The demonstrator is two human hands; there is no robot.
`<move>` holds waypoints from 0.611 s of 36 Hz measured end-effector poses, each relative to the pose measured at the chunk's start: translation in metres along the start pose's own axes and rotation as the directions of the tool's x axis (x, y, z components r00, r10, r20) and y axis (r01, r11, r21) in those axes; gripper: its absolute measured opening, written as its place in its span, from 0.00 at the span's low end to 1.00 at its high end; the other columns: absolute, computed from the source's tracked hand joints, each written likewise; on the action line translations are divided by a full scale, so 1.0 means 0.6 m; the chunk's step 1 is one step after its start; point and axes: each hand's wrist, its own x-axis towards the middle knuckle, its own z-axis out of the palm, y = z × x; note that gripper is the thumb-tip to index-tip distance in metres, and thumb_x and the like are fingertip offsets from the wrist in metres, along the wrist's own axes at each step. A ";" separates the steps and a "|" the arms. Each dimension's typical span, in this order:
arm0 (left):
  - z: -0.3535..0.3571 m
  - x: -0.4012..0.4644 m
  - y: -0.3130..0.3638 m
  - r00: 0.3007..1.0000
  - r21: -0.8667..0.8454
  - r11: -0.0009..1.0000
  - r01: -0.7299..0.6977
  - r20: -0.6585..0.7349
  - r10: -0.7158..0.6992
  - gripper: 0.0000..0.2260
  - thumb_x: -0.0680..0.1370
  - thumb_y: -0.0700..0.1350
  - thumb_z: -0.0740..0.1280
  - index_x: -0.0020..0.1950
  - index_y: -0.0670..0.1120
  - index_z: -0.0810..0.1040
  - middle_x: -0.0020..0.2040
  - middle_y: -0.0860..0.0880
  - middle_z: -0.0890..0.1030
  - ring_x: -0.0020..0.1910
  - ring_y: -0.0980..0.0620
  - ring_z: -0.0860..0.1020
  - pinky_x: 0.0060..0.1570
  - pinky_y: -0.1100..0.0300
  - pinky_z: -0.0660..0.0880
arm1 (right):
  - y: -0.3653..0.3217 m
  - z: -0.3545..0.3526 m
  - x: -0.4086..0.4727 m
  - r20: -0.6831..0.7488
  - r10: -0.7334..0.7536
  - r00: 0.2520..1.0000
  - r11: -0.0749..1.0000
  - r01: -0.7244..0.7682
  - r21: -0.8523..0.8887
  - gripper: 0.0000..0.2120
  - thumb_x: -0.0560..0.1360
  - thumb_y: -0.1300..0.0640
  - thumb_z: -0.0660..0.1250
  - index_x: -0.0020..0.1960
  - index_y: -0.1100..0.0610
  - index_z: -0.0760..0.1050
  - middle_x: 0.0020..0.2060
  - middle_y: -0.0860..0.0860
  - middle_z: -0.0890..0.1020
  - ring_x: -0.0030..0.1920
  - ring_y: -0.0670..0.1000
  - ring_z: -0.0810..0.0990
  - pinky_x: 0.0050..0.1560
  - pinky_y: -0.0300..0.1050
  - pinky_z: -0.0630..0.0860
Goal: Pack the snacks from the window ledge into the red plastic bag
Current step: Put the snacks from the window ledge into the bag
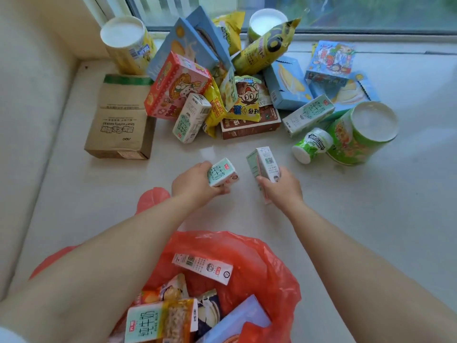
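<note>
Left hand (195, 181): arm outstretched, fingers curled round a small milk carton (222, 172). Right hand (282, 186): likewise extended, gripping a second milk carton (264, 167) upright. Bare ledge (371, 206) lies between the hands and to their right; the snack pile (222, 90) sits beyond them. Red plastic bag (259, 263), mouth open, below the wrists: holds milk cartons and assorted packets.

Beside the translucent red plastic bag (259, 263), the milk cartons (222, 172) are mint-and-white; beyond lie a brown cardboard box (118, 120) and a green-patterned tub (356, 139).
</note>
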 end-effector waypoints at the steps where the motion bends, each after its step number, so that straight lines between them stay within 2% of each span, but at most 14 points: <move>1: -0.011 -0.009 0.000 1.000 -0.054 0.998 0.022 -0.017 -0.023 0.24 0.68 0.65 0.70 0.55 0.52 0.72 0.52 0.52 0.78 0.45 0.51 0.73 0.36 0.58 0.68 | -0.003 -0.005 -0.010 0.001 -0.007 1.000 0.999 0.007 0.039 0.19 0.72 0.49 0.69 0.57 0.59 0.73 0.53 0.56 0.80 0.52 0.57 0.77 0.48 0.47 0.73; 5: -0.052 -0.052 -0.001 0.997 -0.226 0.973 0.051 -0.050 -0.063 0.24 0.69 0.63 0.71 0.57 0.51 0.72 0.52 0.52 0.79 0.47 0.50 0.77 0.41 0.55 0.74 | -0.037 -0.025 -0.056 -0.009 -0.039 0.999 0.968 0.040 0.250 0.15 0.72 0.52 0.70 0.56 0.57 0.74 0.51 0.54 0.81 0.49 0.53 0.78 0.46 0.45 0.74; 9: -0.080 -0.103 -0.011 0.992 -0.384 0.922 0.050 -0.092 -0.092 0.22 0.70 0.62 0.71 0.55 0.50 0.72 0.49 0.51 0.79 0.47 0.49 0.77 0.45 0.54 0.75 | -0.081 -0.043 -0.108 0.026 -0.113 0.993 0.916 0.093 0.391 0.17 0.74 0.53 0.69 0.59 0.58 0.73 0.52 0.52 0.80 0.49 0.51 0.80 0.37 0.39 0.74; 13: -0.091 -0.160 -0.023 0.973 -0.650 0.760 0.020 -0.163 -0.165 0.20 0.71 0.58 0.72 0.55 0.49 0.71 0.50 0.49 0.79 0.48 0.49 0.78 0.46 0.54 0.75 | -0.115 -0.043 -0.172 0.040 -0.167 0.985 0.877 0.129 0.463 0.14 0.74 0.53 0.69 0.56 0.58 0.71 0.50 0.52 0.80 0.47 0.51 0.80 0.35 0.37 0.73; 16: -0.093 -0.205 -0.037 0.965 -0.712 0.702 0.026 -0.165 -0.203 0.20 0.70 0.61 0.71 0.54 0.52 0.70 0.49 0.51 0.79 0.47 0.49 0.79 0.49 0.51 0.77 | -0.127 -0.035 -0.223 0.086 -0.193 0.977 0.866 0.128 0.484 0.12 0.75 0.54 0.67 0.54 0.56 0.68 0.45 0.48 0.77 0.42 0.45 0.78 0.33 0.34 0.71; 18: -0.091 -0.234 -0.051 0.963 -0.705 0.709 0.029 -0.170 -0.208 0.21 0.70 0.62 0.69 0.54 0.51 0.70 0.48 0.51 0.79 0.46 0.49 0.78 0.45 0.54 0.76 | -0.128 -0.027 -0.253 0.119 -0.210 0.970 0.865 0.127 0.486 0.12 0.75 0.55 0.67 0.54 0.57 0.68 0.45 0.49 0.78 0.41 0.44 0.78 0.32 0.34 0.71; 20: -0.085 -0.261 -0.067 0.960 -0.694 0.719 0.038 -0.175 -0.219 0.18 0.73 0.58 0.69 0.53 0.49 0.70 0.47 0.50 0.78 0.44 0.49 0.78 0.36 0.59 0.72 | -0.125 -0.018 -0.278 0.147 -0.226 0.963 0.876 0.135 0.464 0.11 0.75 0.57 0.67 0.54 0.58 0.69 0.48 0.52 0.79 0.42 0.48 0.79 0.34 0.37 0.73; 22: -0.074 -0.287 -0.088 0.958 -0.669 0.742 0.053 -0.175 -0.227 0.17 0.74 0.57 0.69 0.54 0.47 0.71 0.46 0.50 0.78 0.40 0.52 0.77 0.32 0.62 0.69 | -0.118 -0.009 -0.299 0.166 -0.250 0.954 0.902 0.167 0.397 0.11 0.74 0.58 0.68 0.52 0.58 0.69 0.47 0.53 0.78 0.43 0.51 0.79 0.35 0.39 0.74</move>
